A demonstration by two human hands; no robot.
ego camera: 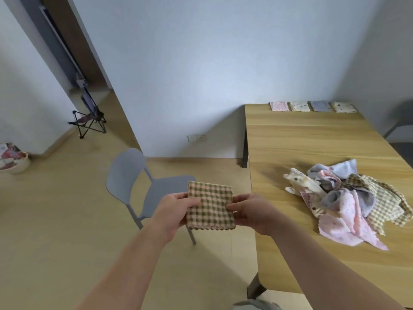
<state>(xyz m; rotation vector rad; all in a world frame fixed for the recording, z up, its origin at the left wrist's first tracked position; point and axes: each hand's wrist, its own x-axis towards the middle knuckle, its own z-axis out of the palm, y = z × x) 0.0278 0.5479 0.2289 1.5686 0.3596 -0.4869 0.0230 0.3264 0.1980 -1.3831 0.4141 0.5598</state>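
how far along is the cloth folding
Done: four small folded cloths lined up at the far edge of the light wooden table. In hand: left hand and right hand pinch a folded brown-and-pink checked cloth. Left: the crumpled pile of mixed cloths on the table.

Table (312, 139): wooden, on my right.
Loose cloths (348, 202): crumpled heap on the table, pink, grey, cream.
Folded cloths (299, 106): four in a row at its far edge.
Grey chair (125, 173): beside the table.
Folding chair (91, 113): far left.
Basket (22, 164): I think it holds fabric.
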